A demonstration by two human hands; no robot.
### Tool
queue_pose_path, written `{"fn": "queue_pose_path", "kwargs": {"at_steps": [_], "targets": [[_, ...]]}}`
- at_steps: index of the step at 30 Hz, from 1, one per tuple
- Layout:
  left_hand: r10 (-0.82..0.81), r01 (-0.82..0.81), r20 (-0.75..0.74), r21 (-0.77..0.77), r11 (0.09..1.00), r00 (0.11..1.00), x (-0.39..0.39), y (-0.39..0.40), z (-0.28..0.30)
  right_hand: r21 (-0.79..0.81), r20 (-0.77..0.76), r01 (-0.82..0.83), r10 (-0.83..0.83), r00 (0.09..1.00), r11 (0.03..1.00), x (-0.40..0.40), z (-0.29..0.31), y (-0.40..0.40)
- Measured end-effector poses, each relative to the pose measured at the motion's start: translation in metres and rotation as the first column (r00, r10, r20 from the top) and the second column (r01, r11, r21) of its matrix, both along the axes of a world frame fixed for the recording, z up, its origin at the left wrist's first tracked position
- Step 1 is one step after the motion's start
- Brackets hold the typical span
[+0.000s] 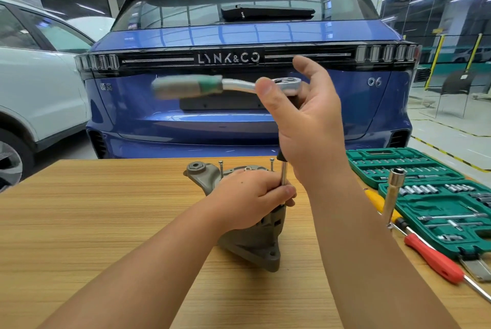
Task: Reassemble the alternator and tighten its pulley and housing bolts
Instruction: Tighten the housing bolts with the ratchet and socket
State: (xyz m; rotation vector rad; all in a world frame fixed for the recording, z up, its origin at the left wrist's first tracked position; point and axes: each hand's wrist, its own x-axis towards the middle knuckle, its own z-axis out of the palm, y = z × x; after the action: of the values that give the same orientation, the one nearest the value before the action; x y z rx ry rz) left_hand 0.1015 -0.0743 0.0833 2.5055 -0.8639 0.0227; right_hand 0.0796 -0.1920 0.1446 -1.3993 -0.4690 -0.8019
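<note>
- Left hand [249,195]: fingers wrapped on alternator housing [255,238] and extension bar [283,173].
- Right hand [305,126]: fingers gripping ratchet [228,85] head; handle blurred, probably swinging.
- 2 bolts [271,164] upright; wooden surface [106,209].

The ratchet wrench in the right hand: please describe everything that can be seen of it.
The ratchet wrench is held high above the alternator, its handle level and pointing left. The head and neck look like polished steel; the grip is grey with a green band, blurred by motion. From the head a bar runs straight down, black above and bright metal below, to the housing top. The right hand grips the head and upper bar; the left hand pinches the lower bar.
</note>
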Motion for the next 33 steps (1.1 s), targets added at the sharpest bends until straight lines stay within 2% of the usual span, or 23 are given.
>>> {"fn": "queue_pose_path", "kwargs": {"at_steps": [2, 3, 4, 6, 8, 10, 13, 15, 16, 18, 20, 22, 27, 30, 33], "targets": [[-0.005, 0.005, 0.030, 0.027, 1.000, 1.000, 0.000, 0.000, 0.000, 0.038, 0.013, 0.191, -0.191, 0.981, 0.981, -0.001, 0.000, 0.004], [-0.009, 0.008, 0.034, 0.034, 0.999, 0.999, 0.001, 0.000, 0.000, 0.081, -0.021, 0.221, -0.220, 0.975, 0.972, -0.002, 0.003, 0.003], [-0.011, 0.010, 0.034, 0.036, 0.999, 0.999, 0.002, 0.001, -0.001, 0.140, -0.080, 0.180, -0.170, 0.982, 0.974, -0.003, 0.006, -0.002], [-0.011, 0.010, 0.022, 0.033, 0.999, 1.000, 0.003, 0.001, -0.001, 0.302, -0.204, -0.102, 0.168, 0.964, 0.948, -0.006, 0.013, -0.014], [-0.008, 0.008, 0.005, 0.029, 1.000, 1.000, 0.003, 0.001, -0.001, 0.453, -0.233, -0.362, 0.500, 0.834, 0.815, -0.006, 0.018, -0.024], [-0.005, 0.005, -0.004, 0.026, 1.000, 1.000, 0.003, 0.001, -0.002, 0.510, -0.216, -0.443, 0.608, 0.764, 0.738, -0.006, 0.018, -0.026], [0.000, 0.000, -0.006, 0.006, 1.000, 1.000, 0.004, 0.002, -0.003, 0.537, -0.175, -0.462, 0.629, 0.758, 0.706, -0.004, 0.015, -0.017], [0.009, -0.009, -0.018, -0.009, 1.000, 1.000, 0.005, 0.001, -0.003, 0.508, -0.091, -0.435, 0.549, 0.831, 0.743, 0.000, 0.010, -0.014], [0.013, -0.013, -0.023, -0.009, 1.000, 1.000, 0.005, 0.001, -0.003, 0.455, -0.050, -0.381, 0.450, 0.892, 0.805, 0.002, 0.008, -0.013], [0.013, -0.013, -0.023, 0.007, 1.000, 1.000, 0.005, 0.000, -0.002, 0.254, 0.008, -0.195, 0.199, 0.980, 0.947, 0.002, 0.004, -0.011], [0.007, -0.007, -0.026, -0.001, 1.000, 1.000, 0.005, -0.001, -0.003, 0.082, 0.056, -0.083, 0.078, 0.995, 0.993, 0.003, 0.002, -0.008], [0.010, -0.012, -0.054, -0.033, 0.999, 0.999, 0.005, -0.001, -0.003, 0.024, 0.049, -0.152, 0.151, 0.987, 0.988, 0.003, -0.002, -0.006], [0.036, -0.043, -0.097, -0.073, 0.996, 0.995, 0.003, -0.002, -0.002, 0.065, 0.070, -0.450, 0.446, 0.892, 0.891, 0.005, -0.002, -0.011], [0.036, -0.045, -0.110, -0.076, 0.996, 0.993, 0.004, -0.002, -0.002, 0.139, 0.026, -0.485, 0.487, 0.873, 0.863, 0.007, -0.001, -0.013], [0.033, -0.042, -0.114, -0.072, 0.997, 0.993, 0.002, -0.002, -0.001, 0.140, -0.007, -0.417, 0.421, 0.907, 0.898, 0.008, -0.003, -0.014]]}}
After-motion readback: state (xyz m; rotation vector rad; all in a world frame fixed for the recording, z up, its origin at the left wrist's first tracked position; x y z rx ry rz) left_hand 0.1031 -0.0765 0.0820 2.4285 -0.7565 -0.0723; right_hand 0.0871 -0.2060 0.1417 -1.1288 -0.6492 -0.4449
